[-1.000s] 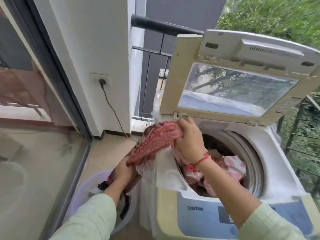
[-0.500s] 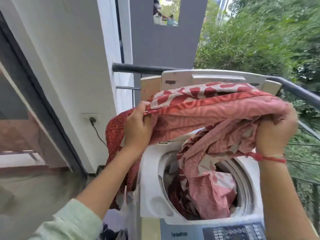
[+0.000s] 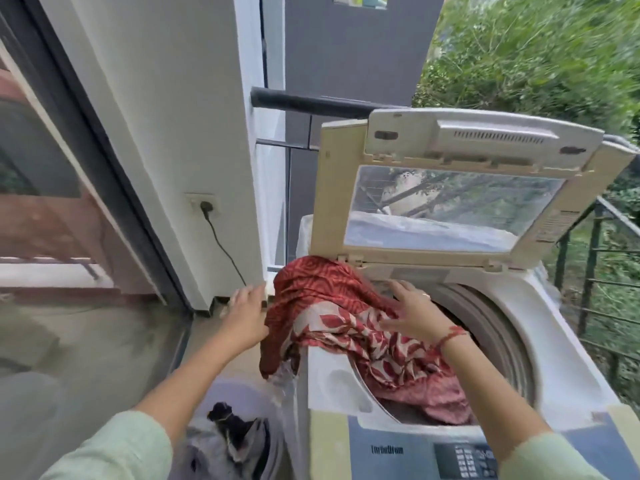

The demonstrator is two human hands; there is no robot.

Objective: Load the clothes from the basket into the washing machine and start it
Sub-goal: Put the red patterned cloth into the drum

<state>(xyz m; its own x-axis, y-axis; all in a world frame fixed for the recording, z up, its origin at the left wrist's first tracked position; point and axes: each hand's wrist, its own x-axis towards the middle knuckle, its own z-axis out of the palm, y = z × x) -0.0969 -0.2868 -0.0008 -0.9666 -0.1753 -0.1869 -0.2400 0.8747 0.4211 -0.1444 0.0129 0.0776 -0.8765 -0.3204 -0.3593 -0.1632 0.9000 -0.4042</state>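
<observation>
Observed from my station, head view only.

Washing machine [image 3: 540,344]: top-loader, lid [image 3: 446,188] raised and standing open at the back. The control panel [image 3: 465,457] at the front edge is partly in view; its markings are too small for me to read.

Red patterned cloth [image 3: 332,306]: bunched over the left rim of the drum mouth. One part lies down inside the drum, another hangs outside the machine's left side, above the basket.

Right hand [image 3: 414,315]: fingers spread and fairly straight, laid flat on top of the cloth at the drum mouth — nothing gripped. A red thread [image 3: 452,336] circles the wrist.

Left hand [image 3: 246,317]: fingers straight and relaxed, holding nothing, at the cloth's left edge. I cannot tell whether it touches the fabric or sits just beside it.

Basket [image 3: 242,388]: pale, on the floor just left of the machine, below the left forearm. Dark and grey clothes [image 3: 233,436] lie inside it.

Surroundings — a wall socket [image 3: 206,206] with a plug and cable on the white wall, and a dark railing [image 3: 311,102] behind the machine.
</observation>
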